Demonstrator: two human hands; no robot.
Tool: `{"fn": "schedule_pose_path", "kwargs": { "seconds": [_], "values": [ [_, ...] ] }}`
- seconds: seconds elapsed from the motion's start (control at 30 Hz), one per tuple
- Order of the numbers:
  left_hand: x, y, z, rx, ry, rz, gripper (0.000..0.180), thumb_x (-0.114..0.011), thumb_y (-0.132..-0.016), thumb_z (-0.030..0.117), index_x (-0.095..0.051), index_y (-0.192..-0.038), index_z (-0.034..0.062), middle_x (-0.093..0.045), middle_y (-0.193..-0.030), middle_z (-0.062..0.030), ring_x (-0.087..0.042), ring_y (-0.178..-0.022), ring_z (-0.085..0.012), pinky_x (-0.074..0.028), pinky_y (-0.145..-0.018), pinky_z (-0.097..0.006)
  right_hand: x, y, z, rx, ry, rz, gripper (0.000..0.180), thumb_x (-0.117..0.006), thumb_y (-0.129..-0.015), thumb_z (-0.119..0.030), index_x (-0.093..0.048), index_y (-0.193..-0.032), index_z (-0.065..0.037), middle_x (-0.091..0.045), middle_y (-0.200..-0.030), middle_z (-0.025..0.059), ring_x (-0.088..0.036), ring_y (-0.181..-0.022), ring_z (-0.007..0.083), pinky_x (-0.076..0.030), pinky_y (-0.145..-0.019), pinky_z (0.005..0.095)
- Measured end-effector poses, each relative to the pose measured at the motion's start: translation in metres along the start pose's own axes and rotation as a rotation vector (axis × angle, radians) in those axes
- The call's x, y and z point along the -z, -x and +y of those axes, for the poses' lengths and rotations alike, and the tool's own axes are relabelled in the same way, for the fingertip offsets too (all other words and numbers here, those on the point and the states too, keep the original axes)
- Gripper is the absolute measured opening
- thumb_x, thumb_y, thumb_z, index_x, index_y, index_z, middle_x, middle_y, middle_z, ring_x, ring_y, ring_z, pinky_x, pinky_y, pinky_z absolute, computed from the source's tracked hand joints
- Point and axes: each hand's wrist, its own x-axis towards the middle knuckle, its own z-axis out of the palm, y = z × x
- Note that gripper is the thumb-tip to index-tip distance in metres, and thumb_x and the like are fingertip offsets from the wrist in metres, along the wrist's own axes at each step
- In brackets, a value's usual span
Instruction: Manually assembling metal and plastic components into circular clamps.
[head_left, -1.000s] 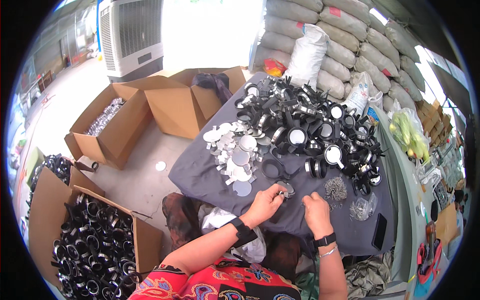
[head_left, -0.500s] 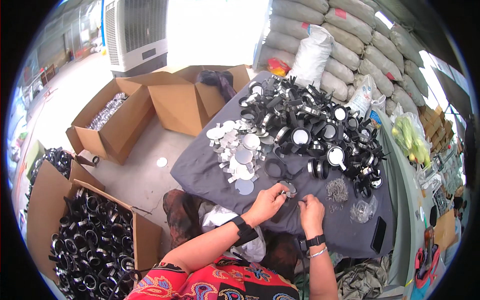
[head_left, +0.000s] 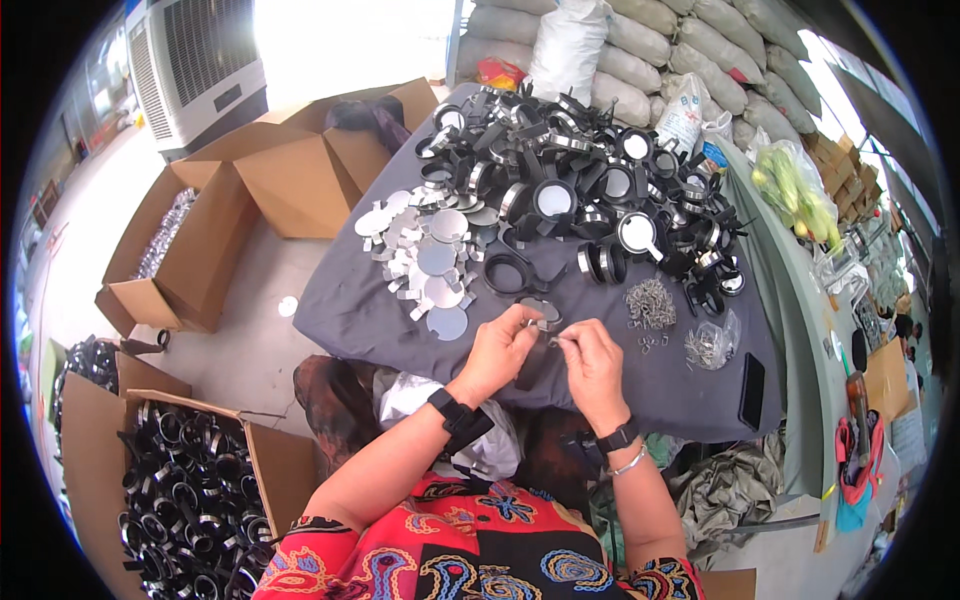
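My left hand (head_left: 497,351) grips a black ring-shaped frame with a handle (head_left: 537,340) just above the near side of the grey-covered table (head_left: 350,310). My right hand (head_left: 593,362) is closed beside it, pinching something small and metallic against the frame; I cannot make out what. Both hands meet over the cloth. Just beyond them lie round silver discs (head_left: 432,255) at the left and a big heap of black frames (head_left: 580,180), some with mirrors fitted.
Small piles of metal clips (head_left: 651,300) and a clear bag of them (head_left: 712,344) lie right of my hands, with a black phone (head_left: 751,390). Open cardboard boxes stand left: one of black frames (head_left: 185,500), one of discs (head_left: 165,235). Sacks (head_left: 640,50) are stacked behind.
My right hand has moved left and up to meet my left hand at the black frame. The left hand has stayed over the same spot.
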Motion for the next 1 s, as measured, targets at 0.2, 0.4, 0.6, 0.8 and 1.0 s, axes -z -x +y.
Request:
{"fn": "schedule_pose_path", "kwargs": {
  "seconds": [0.2,0.4,0.6,0.8,1.0],
  "values": [
    [0.000,0.000,-0.004,-0.010,0.031,0.003,0.021,-0.051,-0.091,0.011,-0.057,-0.108,0.0019,-0.062,-0.066,-0.0033,-0.050,-0.045,-0.0062,-0.040,-0.040,-0.025,-0.018,-0.001,0.005,0.083,0.061,0.036,0.016,-0.065,-0.077,0.004,-0.053,-0.086,0.000,-0.059,-0.082,0.0144,-0.061,-0.073,0.0340,-0.049,-0.063,0.0396],
    [0.002,0.001,-0.002,0.000,0.014,-0.005,0.021,-0.052,-0.091,0.011,-0.058,-0.109,0.0022,-0.062,-0.067,-0.0037,-0.050,-0.045,-0.0064,-0.040,-0.041,-0.024,-0.023,0.001,0.011,0.097,0.057,0.037,0.016,-0.067,-0.076,0.004,-0.054,-0.085,0.000,-0.060,-0.084,0.0145,-0.061,-0.074,0.0338,-0.050,-0.064,0.0394],
    [0.004,0.002,0.001,0.027,0.055,-0.023,0.022,-0.051,-0.092,0.010,-0.057,-0.112,0.0032,-0.057,-0.068,0.0006,-0.048,-0.051,-0.0032,-0.040,-0.042,-0.021,-0.027,0.001,0.015,0.177,0.065,0.083,0.013,-0.066,-0.077,0.003,-0.057,-0.084,0.000,-0.061,-0.084,0.0141,-0.062,-0.074,0.0325,-0.051,-0.063,0.0382],
    [-0.002,0.001,-0.004,-0.052,0.052,-0.048,0.024,-0.054,-0.090,0.007,-0.057,-0.113,0.0033,-0.059,-0.069,-0.0002,-0.048,-0.052,-0.0030,-0.039,-0.042,-0.020,-0.024,0.001,0.014,0.053,0.009,0.083,0.012,-0.066,-0.076,0.004,-0.057,-0.083,0.000,-0.060,-0.082,0.0139,-0.062,-0.072,0.0317,-0.051,-0.063,0.0382],
    [0.001,0.000,-0.005,0.034,0.147,0.013,0.017,-0.054,-0.089,0.004,-0.059,-0.105,0.0019,-0.057,-0.062,-0.0002,-0.047,-0.046,-0.0033,-0.038,-0.039,-0.021,-0.031,-0.001,0.009,0.122,0.000,0.132,0.013,-0.067,-0.074,0.004,-0.057,-0.082,-0.001,-0.060,-0.080,0.0120,-0.063,-0.070,0.0302,-0.051,-0.060,0.0372]
  ]
}}
